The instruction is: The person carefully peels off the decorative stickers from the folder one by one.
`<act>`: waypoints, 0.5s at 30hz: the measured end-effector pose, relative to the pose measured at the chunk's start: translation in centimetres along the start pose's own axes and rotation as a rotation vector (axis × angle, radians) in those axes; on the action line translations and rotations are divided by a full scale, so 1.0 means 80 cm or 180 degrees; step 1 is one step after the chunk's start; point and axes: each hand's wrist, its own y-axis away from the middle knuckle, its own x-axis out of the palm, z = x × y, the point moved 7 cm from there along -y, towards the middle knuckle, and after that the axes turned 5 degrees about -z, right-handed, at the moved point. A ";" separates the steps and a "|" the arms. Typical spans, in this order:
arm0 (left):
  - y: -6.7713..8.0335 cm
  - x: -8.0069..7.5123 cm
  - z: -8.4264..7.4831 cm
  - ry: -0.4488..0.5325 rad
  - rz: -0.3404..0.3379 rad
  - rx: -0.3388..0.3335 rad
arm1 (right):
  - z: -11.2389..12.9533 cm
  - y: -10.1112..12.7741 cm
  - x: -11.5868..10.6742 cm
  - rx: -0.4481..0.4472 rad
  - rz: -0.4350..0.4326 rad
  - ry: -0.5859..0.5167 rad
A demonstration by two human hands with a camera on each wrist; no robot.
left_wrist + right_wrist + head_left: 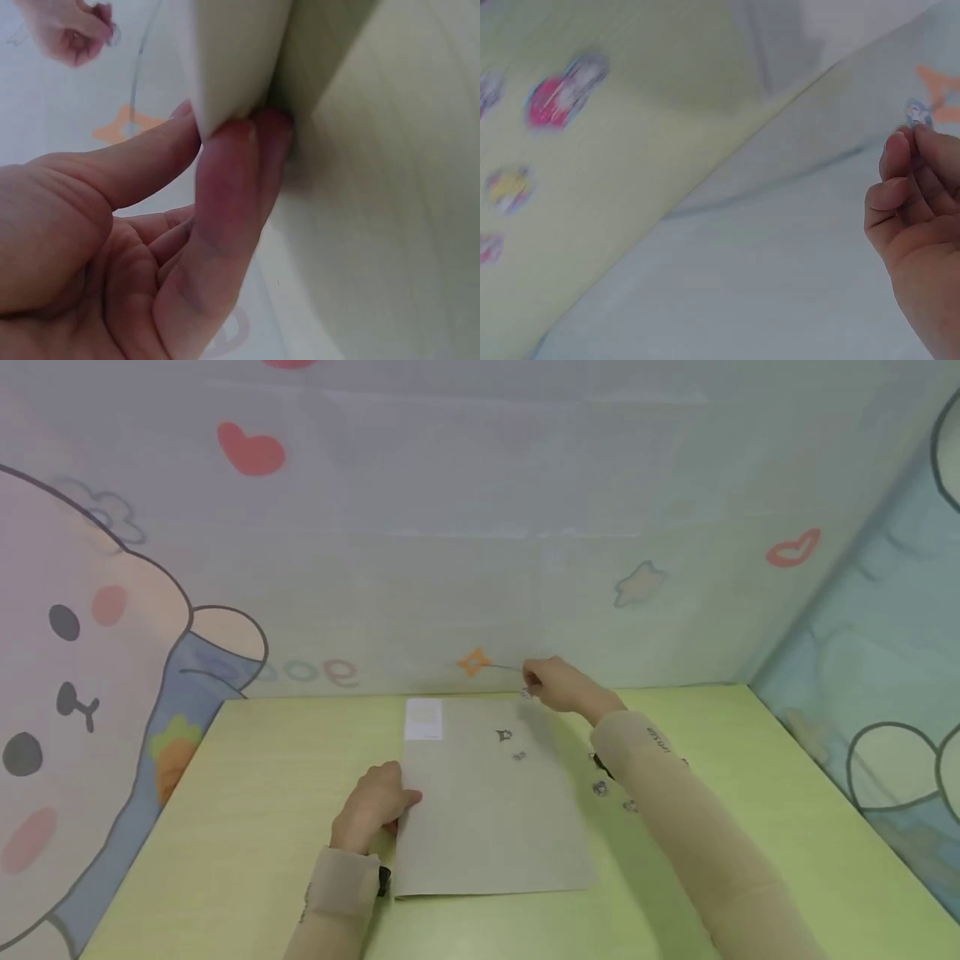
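A flat, light beige booklet (487,827) with a white label (423,720) at its upper left lies on the table. My left hand (375,803) pinches its left edge, thumb on top and fingers beneath; the left wrist view shows this edge (232,67) between thumb and fingertips. Two small stickers (504,736) lie on the booklet's upper part. Above its top right corner, my right hand (561,683) pinches a small bluish figure sticker (919,112) between thumb and forefinger, apart from the cover.
Several more small stickers (600,788) lie on the yellow-green table (300,752) right of the booklet, partly hidden by the right forearm. Behind the table's far edge hangs a printed cloth (465,485) with hearts and a bear; more cloth hangs at the right.
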 end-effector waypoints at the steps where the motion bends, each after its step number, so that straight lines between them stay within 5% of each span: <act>1: 0.000 -0.001 0.000 0.0001 -0.0002 0.0003 | -0.008 0.006 -0.005 0.0018 -0.0005 0.0005; 7: 0.002 -0.003 -0.001 -0.0018 0.0015 0.0015 | -0.054 0.042 -0.019 0.0238 0.0138 0.0044; 15: 0.002 0.001 -0.003 -0.0030 0.0024 0.0042 | -0.115 0.083 0.006 0.0548 0.0459 -0.0086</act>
